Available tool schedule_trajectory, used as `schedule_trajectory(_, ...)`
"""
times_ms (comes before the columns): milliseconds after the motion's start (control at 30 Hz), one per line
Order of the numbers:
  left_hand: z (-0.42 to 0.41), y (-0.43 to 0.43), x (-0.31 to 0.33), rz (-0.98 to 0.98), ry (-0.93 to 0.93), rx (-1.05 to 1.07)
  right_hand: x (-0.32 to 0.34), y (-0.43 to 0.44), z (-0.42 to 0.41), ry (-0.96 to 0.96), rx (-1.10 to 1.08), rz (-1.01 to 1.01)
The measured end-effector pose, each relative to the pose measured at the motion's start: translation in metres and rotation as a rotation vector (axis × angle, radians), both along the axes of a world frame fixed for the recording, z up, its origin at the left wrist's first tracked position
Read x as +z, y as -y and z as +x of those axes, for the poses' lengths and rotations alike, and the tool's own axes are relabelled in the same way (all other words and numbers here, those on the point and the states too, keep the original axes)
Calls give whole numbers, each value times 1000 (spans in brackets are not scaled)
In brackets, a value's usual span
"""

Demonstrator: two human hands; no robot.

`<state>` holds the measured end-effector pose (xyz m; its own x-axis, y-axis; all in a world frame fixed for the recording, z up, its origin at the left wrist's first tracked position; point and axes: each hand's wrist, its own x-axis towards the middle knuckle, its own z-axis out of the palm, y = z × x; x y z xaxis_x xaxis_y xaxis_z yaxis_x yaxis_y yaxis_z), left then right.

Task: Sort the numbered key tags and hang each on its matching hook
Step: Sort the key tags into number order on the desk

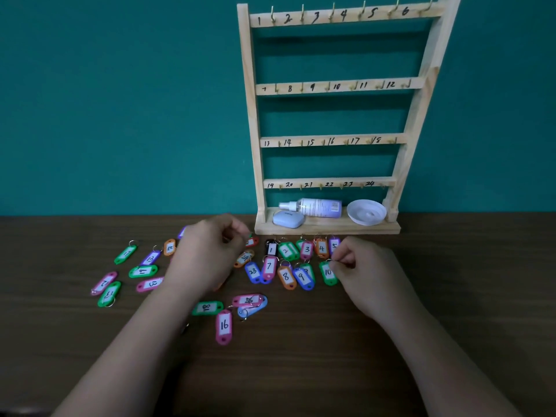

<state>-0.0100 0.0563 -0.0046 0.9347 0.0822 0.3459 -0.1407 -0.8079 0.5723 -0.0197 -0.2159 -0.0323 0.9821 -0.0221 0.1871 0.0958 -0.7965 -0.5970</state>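
Dark brown wood-grain table [301, 371] fills the near view, with two bare forearms reaching across it toward a wooden key rack [331, 85]. Nearest the person, well in front of the rack's left post, pink tag 16 [224, 326] lies with its long axis pointing at the rack and its number upright. Just beyond, green tag 18 [207, 307] lies crosswise with its number upside down. Beside it, pink tag 15 [248, 300] lies crosswise over a light blue tag [258, 307].

The left hand [207, 251] hovers knuckles-up left of the rack's base. Its fingers are curled, with the tips beside a red tag [252, 242]; I cannot tell if they grip it. The right hand [370, 266] is in front of the base, its fingers pinching the metal ring of green tag 10 [328, 272]. That tag lies flat with its ring end toward the rack.

Blue tag 9 [301, 276], orange tag 8 [285, 276] and pink tag 7 [269, 267] line up beside it, lengthwise toward the rack. Closer to the base sit black tag 1 [271, 249], green tag 2 [286, 251], pink tag 3 [307, 249], orange tag 4 [322, 248] and purple tag 5 [334, 245]. More tags lie scattered at mixed angles left of the rack, among them green tag 17 [126, 254].

The rack's four rails carry brass hooks [272, 18] with handwritten numbers: 1–6, 7–12, 13–18 and 19–24, top to bottom. Its base shelf holds a spray bottle [316, 207] on its side, a pale blue case [288, 219] and a white round dish [366, 212]. Behind stands a teal wall [120, 100].
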Motion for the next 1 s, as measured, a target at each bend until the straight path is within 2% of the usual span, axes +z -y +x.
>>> schedule_trajectory(167,-2,-35,3,78,-10,61,2,-3,-3,45,36,43)
schedule_trajectory(533,-16,-49,-7,281,-328,37,-3,-50,-22,227,227,108)
schedule_trajectory(733,-16,-49,-13,275,-350,58,-7,-55,-28,219,300,6)
schedule_trajectory(1000,-19,-38,-13,299,-377,106,-4,-57,-32,190,322,-25)
